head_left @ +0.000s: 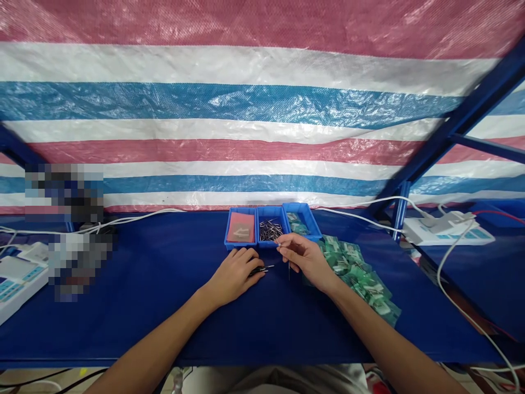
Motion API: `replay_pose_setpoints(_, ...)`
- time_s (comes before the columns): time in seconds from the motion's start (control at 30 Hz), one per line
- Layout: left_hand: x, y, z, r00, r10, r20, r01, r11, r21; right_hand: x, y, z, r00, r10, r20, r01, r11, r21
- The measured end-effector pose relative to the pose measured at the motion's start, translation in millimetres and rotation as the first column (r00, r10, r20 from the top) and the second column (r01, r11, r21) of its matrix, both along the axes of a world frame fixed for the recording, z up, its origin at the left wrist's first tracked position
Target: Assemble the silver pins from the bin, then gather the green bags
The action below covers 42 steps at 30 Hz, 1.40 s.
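My left hand (235, 273) rests on the blue table cover (143, 295), fingers curled round a few thin dark metal pins (262, 268) whose tips stick out to the right. My right hand (305, 257) hovers just in front of the middle blue bin (270, 229), thumb and forefinger pinching a single thin pin near the bin's front edge. That bin holds a heap of dark pins. The left bin (240, 229) holds a reddish pad. The right bin (300, 220) holds small green packets.
A heap of small green packets (361, 276) lies right of my right hand. A white power strip (447, 232) with white cables sits at the far right, a white device (16, 276) at the far left. A striped tarpaulin (262, 109) hangs behind; blue frame bars (451, 131) stand at right.
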<state>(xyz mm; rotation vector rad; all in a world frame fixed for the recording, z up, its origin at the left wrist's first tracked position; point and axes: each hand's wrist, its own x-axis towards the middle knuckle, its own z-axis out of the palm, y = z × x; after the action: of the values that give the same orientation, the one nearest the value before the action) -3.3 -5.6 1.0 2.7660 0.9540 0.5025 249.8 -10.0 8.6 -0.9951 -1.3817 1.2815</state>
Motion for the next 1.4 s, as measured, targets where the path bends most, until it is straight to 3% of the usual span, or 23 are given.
replay_pose_setpoints(0.43,0.4,0.6,-0.5,1.000,-0.002,0.014,0.002,1.000,0.015,3.7,2.9,-4.9,0.981,-0.012,-0.195,-0.001,0.998,-0.063)
replay_pose_setpoints(0.67,0.3,0.4,0.1,1.000,0.002,0.002,-0.002,1.000,0.005,0.6,0.4,-2.7,0.997,-0.044,-0.071,0.047,0.998,0.040)
replay_pose_setpoints(0.93,0.0,0.0,-0.7,1.000,-0.001,0.010,0.001,1.000,0.010,-2.2,-2.7,-2.4,0.998,-0.068,0.018,0.067,0.996,0.056)
replay_pose_setpoints(1.13,0.3,0.3,-2.0,1.000,0.009,0.018,-0.009,1.000,0.012,-3.6,-2.4,-2.8,0.995,-0.025,-0.102,0.021,0.999,-0.042)
replay_pose_setpoints(1.4,1.0,0.9,-1.2,1.000,0.012,0.023,-0.011,1.000,-0.013,-4.7,-4.4,3.3,0.948,0.071,-0.309,-0.137,0.971,-0.197)
